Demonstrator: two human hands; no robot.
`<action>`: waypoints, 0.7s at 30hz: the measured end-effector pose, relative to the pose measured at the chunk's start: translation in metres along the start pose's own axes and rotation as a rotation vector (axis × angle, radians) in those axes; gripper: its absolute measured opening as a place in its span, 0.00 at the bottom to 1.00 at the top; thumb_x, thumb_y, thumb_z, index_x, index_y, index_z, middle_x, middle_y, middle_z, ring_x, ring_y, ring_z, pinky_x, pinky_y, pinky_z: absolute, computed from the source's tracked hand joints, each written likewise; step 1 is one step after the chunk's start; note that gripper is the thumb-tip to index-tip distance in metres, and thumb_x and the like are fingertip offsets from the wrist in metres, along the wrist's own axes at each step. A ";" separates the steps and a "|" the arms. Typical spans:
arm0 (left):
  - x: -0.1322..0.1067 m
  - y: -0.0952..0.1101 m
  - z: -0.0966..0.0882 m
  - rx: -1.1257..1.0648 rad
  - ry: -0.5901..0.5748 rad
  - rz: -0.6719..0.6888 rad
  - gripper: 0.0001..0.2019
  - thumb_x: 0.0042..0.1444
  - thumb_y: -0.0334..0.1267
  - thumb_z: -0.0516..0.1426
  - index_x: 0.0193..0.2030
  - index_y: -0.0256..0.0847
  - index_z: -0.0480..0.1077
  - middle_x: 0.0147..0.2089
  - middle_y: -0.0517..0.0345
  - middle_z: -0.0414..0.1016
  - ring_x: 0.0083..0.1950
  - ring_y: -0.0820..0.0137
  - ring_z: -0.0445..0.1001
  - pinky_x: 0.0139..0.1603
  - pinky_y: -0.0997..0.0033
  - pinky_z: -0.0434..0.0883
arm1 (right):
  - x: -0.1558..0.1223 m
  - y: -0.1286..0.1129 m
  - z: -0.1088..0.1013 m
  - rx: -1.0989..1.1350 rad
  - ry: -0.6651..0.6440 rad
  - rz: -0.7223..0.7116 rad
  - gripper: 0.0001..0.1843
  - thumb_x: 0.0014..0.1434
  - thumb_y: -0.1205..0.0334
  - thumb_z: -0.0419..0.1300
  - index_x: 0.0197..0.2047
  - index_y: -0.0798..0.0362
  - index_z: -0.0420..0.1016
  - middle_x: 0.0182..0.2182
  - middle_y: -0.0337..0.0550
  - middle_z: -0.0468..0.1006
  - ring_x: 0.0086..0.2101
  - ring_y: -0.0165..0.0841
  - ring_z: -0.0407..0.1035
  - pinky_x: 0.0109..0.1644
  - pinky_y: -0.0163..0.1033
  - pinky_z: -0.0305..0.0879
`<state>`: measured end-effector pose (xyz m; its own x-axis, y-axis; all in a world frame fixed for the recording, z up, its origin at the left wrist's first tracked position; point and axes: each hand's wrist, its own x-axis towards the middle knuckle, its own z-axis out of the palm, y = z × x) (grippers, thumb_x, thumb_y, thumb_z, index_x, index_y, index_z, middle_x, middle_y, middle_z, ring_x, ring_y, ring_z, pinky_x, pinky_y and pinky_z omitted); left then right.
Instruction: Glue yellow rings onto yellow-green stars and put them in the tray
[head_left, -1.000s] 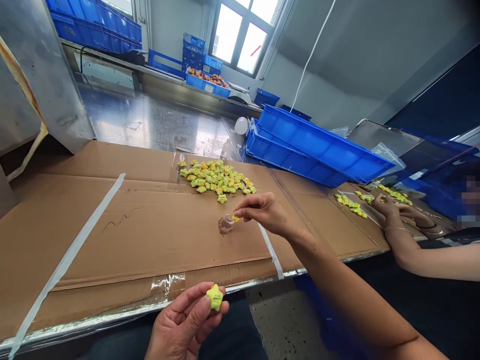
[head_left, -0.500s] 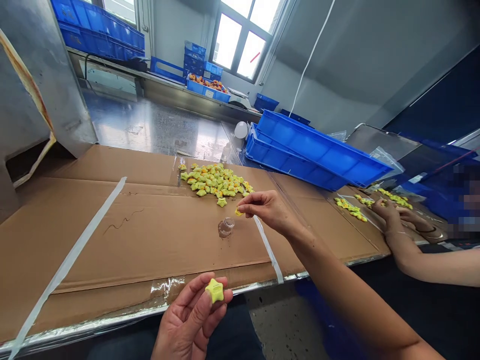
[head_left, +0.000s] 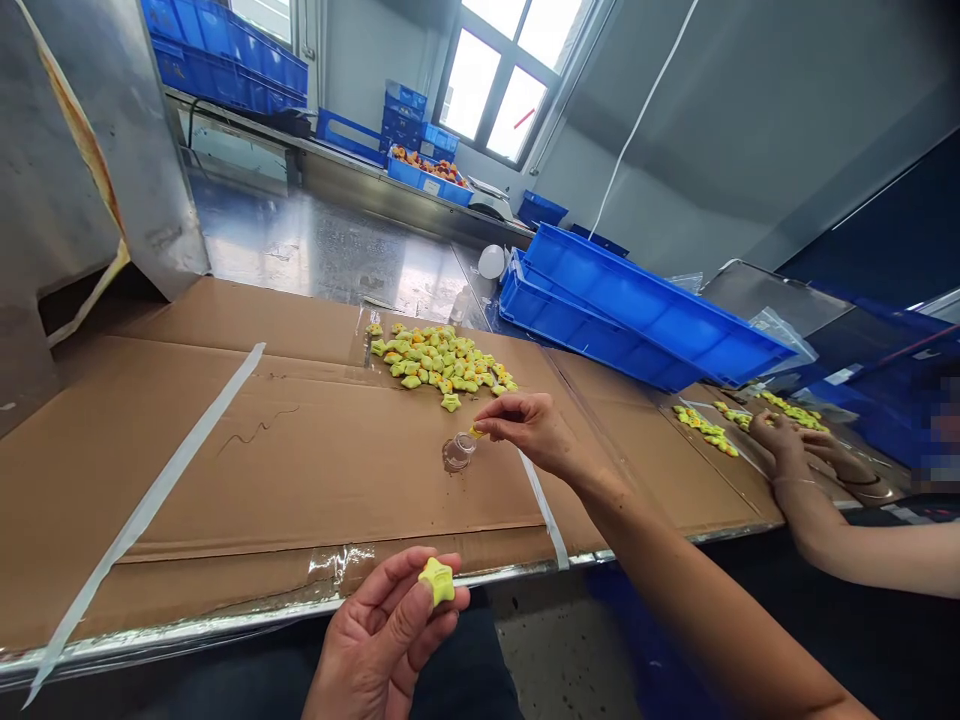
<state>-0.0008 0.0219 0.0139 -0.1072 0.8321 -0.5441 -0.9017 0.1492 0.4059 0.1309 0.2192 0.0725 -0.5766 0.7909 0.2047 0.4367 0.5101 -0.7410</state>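
Near the table's front edge, my left hand (head_left: 390, 630) holds a yellow star-shaped piece (head_left: 438, 581) between thumb and fingers, its flat face turned up. My right hand (head_left: 532, 430) pinches a small yellow piece (head_left: 476, 432) at the rim of a small clear cup (head_left: 460, 451); whether it touches the cup I cannot tell. The cup stands on a wet-looking dark patch of the cardboard. Behind it lies a pile of yellow-green star pieces (head_left: 439, 358), some showing orange parts. One single star (head_left: 450, 402) sits just in front of the pile.
Brown cardboard (head_left: 322, 460) with white tape strips (head_left: 161, 500) covers the table. Stacked blue crates (head_left: 645, 310) stand at the back right. A metal housing (head_left: 105, 140) rises at the left. At the right, a co-worker's hands (head_left: 787, 445) work beside more yellow pieces (head_left: 705, 428).
My right hand has lowered the small yellow piece toward the clear cup, closer to its rim. My left hand still holds the star. The whole view has shifted slightly.
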 end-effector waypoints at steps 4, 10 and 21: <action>-0.001 0.000 0.000 0.002 -0.011 0.005 0.17 0.28 0.29 0.73 0.29 0.34 0.78 0.35 0.46 0.84 0.28 0.66 0.81 0.27 0.78 0.78 | -0.002 0.000 0.002 -0.056 -0.004 -0.020 0.09 0.51 0.57 0.64 0.27 0.55 0.79 0.21 0.38 0.74 0.23 0.30 0.67 0.26 0.33 0.61; -0.001 0.002 0.003 0.005 -0.011 0.004 0.17 0.26 0.30 0.73 0.27 0.35 0.78 0.33 0.47 0.84 0.27 0.66 0.81 0.26 0.79 0.78 | -0.003 -0.002 -0.001 -0.131 -0.019 -0.047 0.07 0.52 0.60 0.63 0.28 0.54 0.79 0.20 0.37 0.73 0.23 0.29 0.66 0.26 0.32 0.59; -0.001 0.002 0.003 0.033 0.000 -0.006 0.18 0.27 0.31 0.73 0.31 0.34 0.79 0.35 0.46 0.84 0.28 0.67 0.81 0.28 0.79 0.78 | -0.006 -0.017 -0.013 -0.291 -0.062 -0.095 0.04 0.54 0.71 0.63 0.29 0.56 0.79 0.24 0.38 0.75 0.25 0.30 0.68 0.29 0.33 0.60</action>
<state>-0.0016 0.0230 0.0171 -0.1019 0.8312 -0.5465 -0.8882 0.1714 0.4264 0.1357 0.2104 0.0922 -0.6613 0.7177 0.2181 0.5531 0.6629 -0.5045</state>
